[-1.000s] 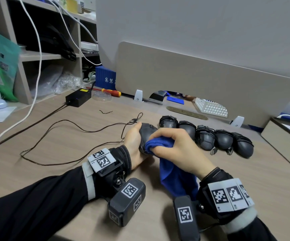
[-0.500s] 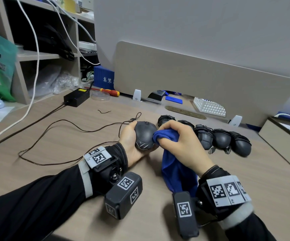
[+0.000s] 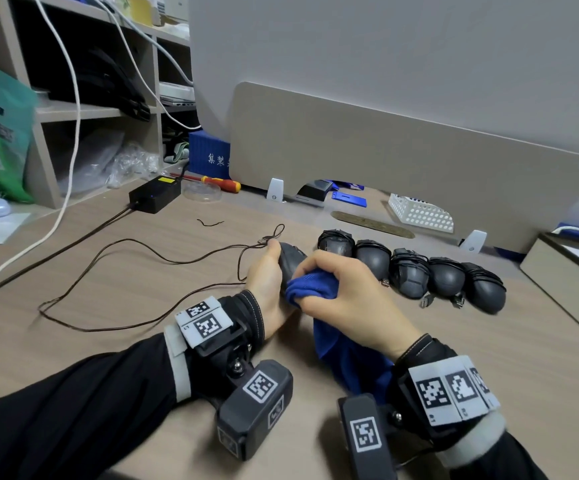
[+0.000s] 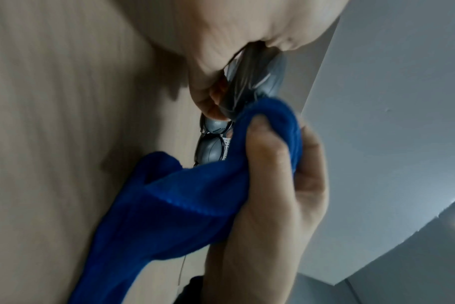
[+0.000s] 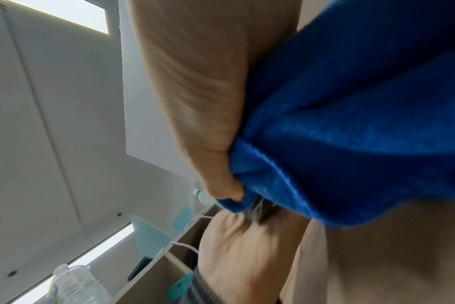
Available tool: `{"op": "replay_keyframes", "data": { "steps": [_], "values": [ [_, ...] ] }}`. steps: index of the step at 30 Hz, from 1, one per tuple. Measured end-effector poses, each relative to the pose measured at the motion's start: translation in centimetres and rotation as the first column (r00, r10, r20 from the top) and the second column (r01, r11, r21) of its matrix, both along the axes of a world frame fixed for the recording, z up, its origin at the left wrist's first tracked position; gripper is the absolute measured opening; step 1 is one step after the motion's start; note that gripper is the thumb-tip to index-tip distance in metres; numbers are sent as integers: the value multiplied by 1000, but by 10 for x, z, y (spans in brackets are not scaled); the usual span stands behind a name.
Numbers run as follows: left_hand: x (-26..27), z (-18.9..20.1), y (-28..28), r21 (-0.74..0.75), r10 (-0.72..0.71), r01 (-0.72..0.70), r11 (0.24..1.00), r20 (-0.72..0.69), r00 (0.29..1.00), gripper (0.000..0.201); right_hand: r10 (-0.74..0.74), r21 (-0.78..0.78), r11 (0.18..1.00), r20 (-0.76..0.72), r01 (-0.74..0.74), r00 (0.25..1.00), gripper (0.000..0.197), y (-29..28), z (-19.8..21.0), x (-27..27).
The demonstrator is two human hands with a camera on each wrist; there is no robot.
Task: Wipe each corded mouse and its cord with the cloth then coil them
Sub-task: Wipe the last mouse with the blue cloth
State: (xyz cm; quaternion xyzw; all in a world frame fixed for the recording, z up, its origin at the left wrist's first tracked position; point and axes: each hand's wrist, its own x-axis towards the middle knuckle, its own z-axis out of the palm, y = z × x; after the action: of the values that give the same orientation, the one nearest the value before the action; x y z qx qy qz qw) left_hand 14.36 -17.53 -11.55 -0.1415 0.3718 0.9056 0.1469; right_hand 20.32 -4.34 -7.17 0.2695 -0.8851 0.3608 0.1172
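Nearest the viewer, two forearms in black sleeves reach forward over a pale wooden table (image 3: 541,341), each wrist wearing a strapped-on camera. The right hand (image 3: 347,299) is closed around a bunched blue cloth (image 3: 310,289), whose loose end hangs down to the table by the wrist. The cloth is pressed against a dark grey mouse (image 3: 290,259), which the left hand (image 3: 267,289) grips from the side, thumb on top, just above the table. The step in hand appears to be wiping the body of this mouse. Its thin brown cord (image 3: 115,258) trails away to the left in loose, uncoiled loops on the table, its plug end near the left thumb. Just beyond and to the right, a row of five mice (image 3: 413,271) lies side by side, each with its cord wound around it, so these look finished. The next move likely calls for running the cloth along the full cord, then winding it around the mouse. Farther back stand a black power adapter (image 3: 154,195), a red screwdriver (image 3: 218,183), a beige divider panel (image 3: 402,161) and shelves (image 3: 73,112).
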Motion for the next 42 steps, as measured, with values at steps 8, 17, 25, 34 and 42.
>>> {"op": "replay_keyframes", "data": {
  "steps": [8, 17, 25, 34, 42],
  "values": [
    [-6, 5, -4, -36, 118, -118, 992, -22, 993, 63, -103, 55, 993, -9, 103, 995, 17, 6, -4, -4],
    [-4, -2, 8, -114, 111, -117, 987, -61, 992, 72, -65, 30, 997, -24, 66, 998, 21, -2, 0, 0],
    [-14, 6, -4, -68, 161, -166, 984, -68, 985, 57, -183, 27, 983, -2, 183, 983, 21, 4, -1, -2],
    [-13, 0, 0, -43, 134, -137, 990, -75, 988, 66, -154, -66, 986, 11, 154, 988, 23, 3, 2, -3],
    [0, 12, -7, 83, -54, 57, 995, -37, 998, 44, -280, -105, 955, -21, 276, 960, 22, 14, -3, -11]
  ]
}}
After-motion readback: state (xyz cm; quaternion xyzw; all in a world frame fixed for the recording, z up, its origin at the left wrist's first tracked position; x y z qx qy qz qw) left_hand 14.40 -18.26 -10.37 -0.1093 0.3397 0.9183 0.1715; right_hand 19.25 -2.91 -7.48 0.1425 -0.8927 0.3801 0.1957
